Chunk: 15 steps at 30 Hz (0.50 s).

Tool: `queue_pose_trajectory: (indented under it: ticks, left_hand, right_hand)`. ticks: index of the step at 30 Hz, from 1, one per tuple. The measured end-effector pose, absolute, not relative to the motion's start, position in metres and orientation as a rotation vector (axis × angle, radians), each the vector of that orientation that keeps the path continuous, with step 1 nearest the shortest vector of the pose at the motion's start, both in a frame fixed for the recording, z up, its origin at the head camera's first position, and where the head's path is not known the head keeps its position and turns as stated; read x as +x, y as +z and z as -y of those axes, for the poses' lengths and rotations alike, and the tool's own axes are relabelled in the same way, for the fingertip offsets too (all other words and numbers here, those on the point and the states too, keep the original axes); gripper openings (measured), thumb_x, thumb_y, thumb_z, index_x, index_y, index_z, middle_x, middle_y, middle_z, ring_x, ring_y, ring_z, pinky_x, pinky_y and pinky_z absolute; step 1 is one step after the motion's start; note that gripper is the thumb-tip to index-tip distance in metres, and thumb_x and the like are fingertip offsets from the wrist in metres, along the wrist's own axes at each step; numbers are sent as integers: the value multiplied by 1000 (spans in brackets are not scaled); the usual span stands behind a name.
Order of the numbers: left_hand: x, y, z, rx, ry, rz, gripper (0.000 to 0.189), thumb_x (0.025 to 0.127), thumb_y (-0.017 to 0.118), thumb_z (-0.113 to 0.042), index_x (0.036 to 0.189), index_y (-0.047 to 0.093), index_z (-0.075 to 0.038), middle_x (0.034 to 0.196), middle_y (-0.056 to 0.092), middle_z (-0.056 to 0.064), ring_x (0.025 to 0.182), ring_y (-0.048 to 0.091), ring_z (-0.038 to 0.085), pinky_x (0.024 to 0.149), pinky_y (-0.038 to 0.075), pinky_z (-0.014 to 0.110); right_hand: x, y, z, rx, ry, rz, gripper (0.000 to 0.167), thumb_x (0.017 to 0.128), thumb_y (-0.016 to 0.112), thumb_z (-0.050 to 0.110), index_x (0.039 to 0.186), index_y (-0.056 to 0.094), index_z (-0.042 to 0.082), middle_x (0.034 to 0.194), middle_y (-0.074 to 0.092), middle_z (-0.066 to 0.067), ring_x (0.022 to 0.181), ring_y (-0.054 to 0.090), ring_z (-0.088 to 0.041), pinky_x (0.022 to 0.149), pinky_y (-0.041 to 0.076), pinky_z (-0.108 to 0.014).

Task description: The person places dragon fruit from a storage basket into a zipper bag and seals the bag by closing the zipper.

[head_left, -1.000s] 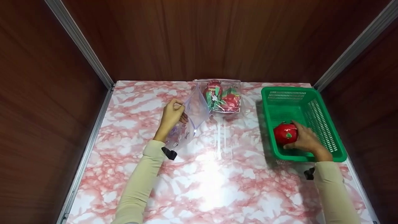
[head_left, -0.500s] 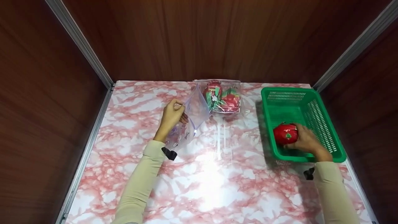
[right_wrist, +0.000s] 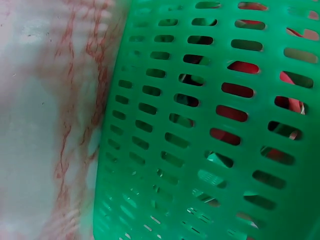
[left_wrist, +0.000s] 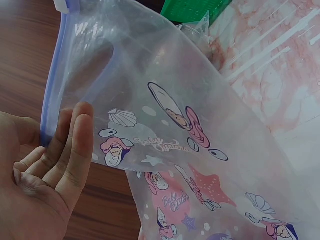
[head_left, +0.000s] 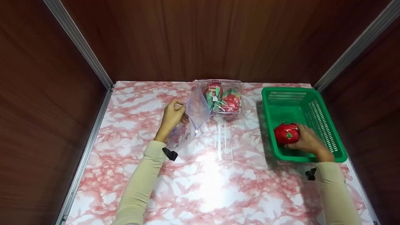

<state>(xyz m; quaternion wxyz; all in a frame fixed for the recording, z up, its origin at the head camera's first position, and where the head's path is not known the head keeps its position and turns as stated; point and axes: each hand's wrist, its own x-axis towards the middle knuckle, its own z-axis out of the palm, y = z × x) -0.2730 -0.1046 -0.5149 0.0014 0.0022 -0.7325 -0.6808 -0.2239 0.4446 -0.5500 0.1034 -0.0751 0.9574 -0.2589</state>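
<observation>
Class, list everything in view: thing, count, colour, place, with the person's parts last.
Basket: 1, green, table's right side
Round object: 1, red, in basket
Open bag: 1, clear with purple edging, left of filled bag
Filled bag: 1, clear, table's far edge
Items: 2, red-green, inside filled bag
Table: 1, pink-and-white, below the hands
Walls: 3, brown, back and sides
Metal strips: several, grey, wall corners
Wrist pieces: 2, black, at cuffs
Sleeves: 2, beige, forearms
Left hand: 1, holding open bag's edge
Right hand: 1, in basket, gripping round object
</observation>
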Motion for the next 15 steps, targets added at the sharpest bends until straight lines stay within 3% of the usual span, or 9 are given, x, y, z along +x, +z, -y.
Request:
queue_pose_trajectory:
  ticks: [15]
  left_hand:
    - [-275,-514,107,15,-2115,2326,17,104,55,-8,118,58,3,62,69,7,46,68,17,48,63,37]
  right_hand:
    - [-229,-550,-447,-238,-875,-2854,97,80,95,25,149,36,-9,141,50,-37,125,52,-55,99,53,-75]
